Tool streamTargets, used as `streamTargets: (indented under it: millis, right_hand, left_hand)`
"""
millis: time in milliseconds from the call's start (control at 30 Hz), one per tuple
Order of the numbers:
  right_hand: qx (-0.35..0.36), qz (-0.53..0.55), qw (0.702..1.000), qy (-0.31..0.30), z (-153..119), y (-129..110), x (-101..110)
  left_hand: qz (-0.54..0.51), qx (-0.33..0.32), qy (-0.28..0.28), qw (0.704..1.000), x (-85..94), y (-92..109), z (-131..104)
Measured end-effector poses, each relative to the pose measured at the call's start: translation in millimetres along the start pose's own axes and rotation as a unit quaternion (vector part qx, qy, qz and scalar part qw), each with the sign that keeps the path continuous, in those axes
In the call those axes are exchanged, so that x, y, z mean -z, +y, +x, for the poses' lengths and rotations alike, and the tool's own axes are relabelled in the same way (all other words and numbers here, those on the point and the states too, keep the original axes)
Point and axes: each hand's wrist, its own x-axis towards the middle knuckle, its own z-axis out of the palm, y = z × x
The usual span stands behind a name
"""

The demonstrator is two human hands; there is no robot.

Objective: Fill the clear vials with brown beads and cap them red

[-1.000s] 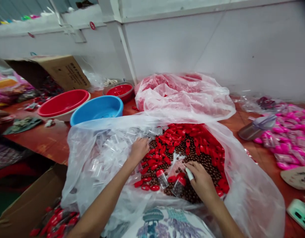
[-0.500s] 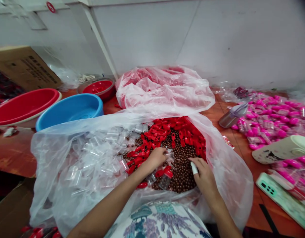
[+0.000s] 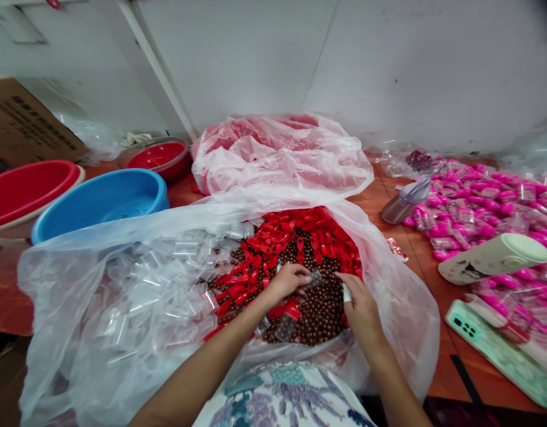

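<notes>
Near the middle of the frame, the left hand [image 3: 286, 281] pinches a small clear plastic vial [image 3: 313, 279] between its fingertips, over a heap of brown beads [image 3: 320, 308]. The right hand [image 3: 359, 305], one fingertip wrapped in white, presses curled into the beads; whether it grips anything, I cannot tell. One capped vial [image 3: 288, 320] lies below, filled with beads. Red caps [image 3: 295, 237] scatter above, too many to count. At the left edge sit two basins: one blue [image 3: 99, 201], one red [image 3: 28, 193].
</notes>
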Motion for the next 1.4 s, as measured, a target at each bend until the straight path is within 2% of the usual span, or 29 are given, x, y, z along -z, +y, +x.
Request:
streamTargets:
  millis: [333, 467, 667, 833, 967, 1067, 1133, 1233, 1300, 1400]
  right_hand:
    - [0.003, -0.001, 1.000, 0.010, 2.0, 4.0, -3.0]
    - [0.009, 0.000, 1.000, 0.009, 10.7, 2.4, -5.1]
    - [0.054, -0.062, 0.996, 0.024, 49.1, -13.1, -9.5]
    - [0.083, -0.140, 0.986, 0.035, 81.5, -30.1, -30.0]
    - [0.087, -0.191, 0.978, 0.011, 88.5, -32.1, -43.9]
    - [0.097, -0.179, 0.979, -0.010, 83.3, -31.7, -40.7]
    - [0.094, -0.144, 0.985, -0.019, 75.7, -34.2, -34.9]
    - [0.066, 0.015, 0.996, -0.066, 60.1, -42.7, -27.9]
    - [0.041, 0.122, 0.986, -0.104, 49.5, -49.3, -26.5]
    - [0.022, 0.184, 0.974, -0.129, 37.8, -56.1, -27.8]
  left_hand:
    - [-0.121, -0.016, -0.030, 0.992, 0.3, -1.5, -6.1]
    - [-0.147, -0.013, -0.032, 0.988, 1.3, 2.2, -14.6]
    - [-0.200, 0.003, -0.023, 0.980, 12.1, 8.2, -40.9]
    - [-0.279, 0.012, 0.013, 0.960, 22.2, 12.0, -68.9]
    - [-0.309, -0.014, 0.031, 0.950, 26.8, 14.1, -87.5]
    - [-0.321, -0.024, 0.022, 0.947, 30.0, 14.1, -96.8]
    - [-0.328, -0.026, 0.018, 0.944, 32.0, 13.0, -100.6]
    - [-0.335, -0.028, 0.009, 0.942, 33.4, 10.9, -103.0]
    - [-0.335, -0.032, 0.002, 0.942, 33.2, 10.1, -103.3]
    - [-0.330, -0.036, -0.006, 0.943, 32.1, 10.0, -103.3]
